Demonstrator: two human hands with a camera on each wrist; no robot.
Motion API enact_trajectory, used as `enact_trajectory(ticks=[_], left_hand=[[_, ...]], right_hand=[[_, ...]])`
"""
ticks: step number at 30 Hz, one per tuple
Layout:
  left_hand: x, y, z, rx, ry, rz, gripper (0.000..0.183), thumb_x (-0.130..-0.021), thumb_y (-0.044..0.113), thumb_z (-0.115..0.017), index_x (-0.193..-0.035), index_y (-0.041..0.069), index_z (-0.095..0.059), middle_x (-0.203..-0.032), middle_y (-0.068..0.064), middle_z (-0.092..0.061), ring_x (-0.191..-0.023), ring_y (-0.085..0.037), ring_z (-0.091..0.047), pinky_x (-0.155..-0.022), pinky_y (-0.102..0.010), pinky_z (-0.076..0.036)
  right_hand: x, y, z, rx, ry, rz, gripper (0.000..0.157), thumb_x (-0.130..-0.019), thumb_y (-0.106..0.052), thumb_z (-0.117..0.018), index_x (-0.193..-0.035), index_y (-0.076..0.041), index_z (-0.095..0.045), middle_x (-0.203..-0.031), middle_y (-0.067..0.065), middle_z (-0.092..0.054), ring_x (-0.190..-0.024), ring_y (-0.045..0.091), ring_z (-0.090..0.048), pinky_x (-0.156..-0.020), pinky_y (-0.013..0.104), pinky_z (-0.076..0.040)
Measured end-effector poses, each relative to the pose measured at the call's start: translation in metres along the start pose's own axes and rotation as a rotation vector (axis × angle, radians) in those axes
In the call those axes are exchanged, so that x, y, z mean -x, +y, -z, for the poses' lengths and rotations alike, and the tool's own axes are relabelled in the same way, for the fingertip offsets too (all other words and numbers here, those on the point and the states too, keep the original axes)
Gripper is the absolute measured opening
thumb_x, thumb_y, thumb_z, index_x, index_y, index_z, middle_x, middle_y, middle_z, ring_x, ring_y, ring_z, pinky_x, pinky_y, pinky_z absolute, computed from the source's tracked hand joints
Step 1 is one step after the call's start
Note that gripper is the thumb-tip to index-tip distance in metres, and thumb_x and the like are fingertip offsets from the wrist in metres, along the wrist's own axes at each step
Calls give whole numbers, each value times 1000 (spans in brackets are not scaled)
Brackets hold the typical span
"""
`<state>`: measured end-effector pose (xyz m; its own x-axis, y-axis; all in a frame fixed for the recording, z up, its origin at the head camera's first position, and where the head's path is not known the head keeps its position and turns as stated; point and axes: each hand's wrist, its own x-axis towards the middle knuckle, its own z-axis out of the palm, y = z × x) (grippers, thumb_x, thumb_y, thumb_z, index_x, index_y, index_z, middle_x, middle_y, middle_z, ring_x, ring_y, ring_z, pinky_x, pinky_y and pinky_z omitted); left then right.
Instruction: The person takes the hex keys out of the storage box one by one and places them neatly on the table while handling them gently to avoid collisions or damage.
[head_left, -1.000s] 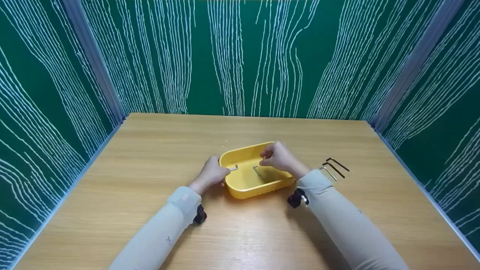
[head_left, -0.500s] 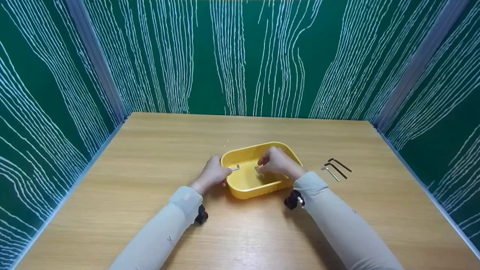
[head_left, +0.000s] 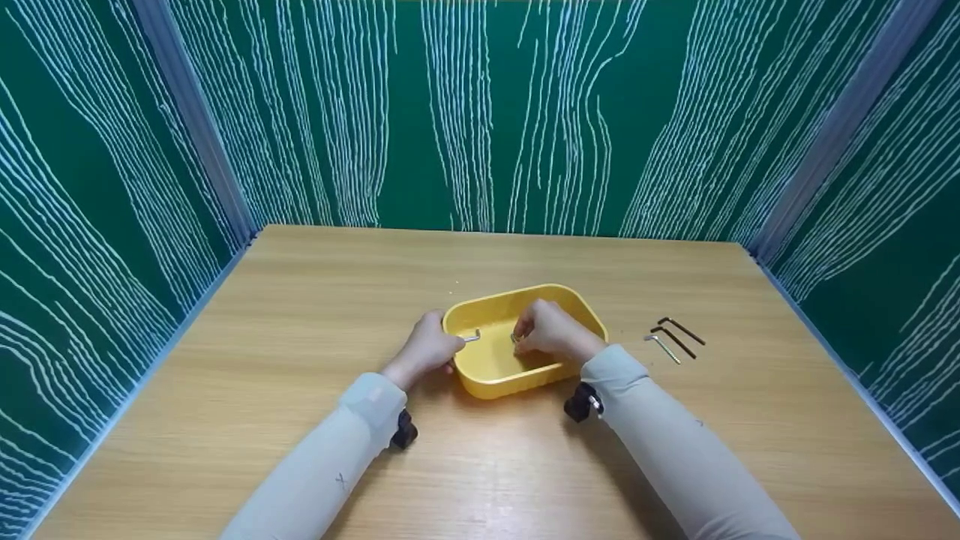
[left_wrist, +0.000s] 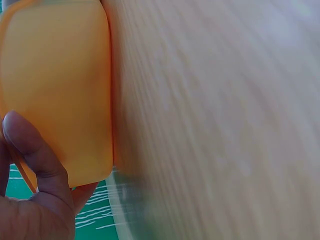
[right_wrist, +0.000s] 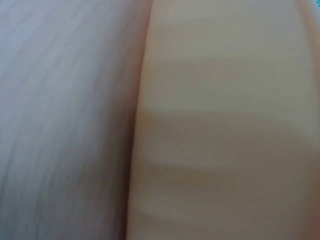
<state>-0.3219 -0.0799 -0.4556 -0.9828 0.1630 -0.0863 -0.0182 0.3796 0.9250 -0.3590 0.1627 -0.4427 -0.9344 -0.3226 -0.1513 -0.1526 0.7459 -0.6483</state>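
Observation:
A yellow plastic basket (head_left: 491, 388) sits on the wooden table, tilted slightly in the head view. My left hand (head_left: 427, 346) grips its left end; the left wrist view shows bent fingers (left_wrist: 30, 142) against the basket's outer wall (left_wrist: 65, 90). By the left thumb, a silver hex key (head_left: 472, 337) juts over the inside of the basket. Reaching down into the basket, my right hand (head_left: 551, 331) pinches a second silver hex key (head_left: 514, 339) near the floor, mostly hidden by the fingers. Only the basket's side (right_wrist: 225, 125) and table fill the right wrist view.
Right of the basket lie two dark hex keys (head_left: 682, 331) and a silver one (head_left: 663, 349), roughly parallel. Tiny pale specks (head_left: 453, 287) dot the table behind the basket. Green walls with white wavy lines (head_left: 457, 112) enclose the table's back and sides.
My right hand has lowered into the basket and closed its fingers on the hex key lying there, covering most of it. The left hand keeps its grip on the basket.

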Motion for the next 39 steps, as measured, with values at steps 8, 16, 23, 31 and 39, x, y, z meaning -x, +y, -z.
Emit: enact_trajectory(ticks=[8, 16, 23, 31, 39], left_hand=[[0, 1, -2, -5, 5, 16, 44, -91, -4, -61, -134, -9, -57, -90, -11, -65, -49, -11, -57, -41, -19, -52], [0, 1, -2, -3, 2, 18, 45, -92, -4, -62, -136, -9, -56, -93, -13, -66, -49, -12, -57, -42, -20, -53], [-1, 1, -2, -17, 15, 34, 45, -91, -5, -61, -135, -8, -58, -93, -16, -68, -48, -12, -57, -41, -19, -52], [-1, 1, -2, -28, 22, 39, 44, -91, -4, -61, -135, -7, -58, -92, -12, -67, -49, -12, -58, -42, -20, -53], [-2, 1, -1, -21, 24, 45, 45, -92, -5, -62, -137, -8, -57, -95, -15, -67, -49, -13, -57, -42, -21, -53]], right_hand=[[-1, 0, -3, 16, 2, 25, 14, -89, -5, -89, -101, -5, -83, -91, 9, -77, -75, 21, -67, -66, 23, -58], [-1, -1, -3, -12, -2, -28, 13, -89, -1, -86, -101, -5, -81, -91, 11, -75, -73, 21, -68, -64, 25, -61], [1, -2, -4, -42, -7, -44, 11, -91, 0, -84, -100, -4, -80, -88, 10, -73, -67, 19, -65, -59, 23, -58], [1, -3, -1, -20, -17, -63, 11, -93, 1, -81, -102, -6, -81, -95, 10, -77, -76, 23, -69, -67, 26, -63], [0, -1, 4, 35, -2, -30, 8, -94, -4, -82, -102, -5, -83, -96, 10, -77, -78, 21, -67, -68, 24, -60]])
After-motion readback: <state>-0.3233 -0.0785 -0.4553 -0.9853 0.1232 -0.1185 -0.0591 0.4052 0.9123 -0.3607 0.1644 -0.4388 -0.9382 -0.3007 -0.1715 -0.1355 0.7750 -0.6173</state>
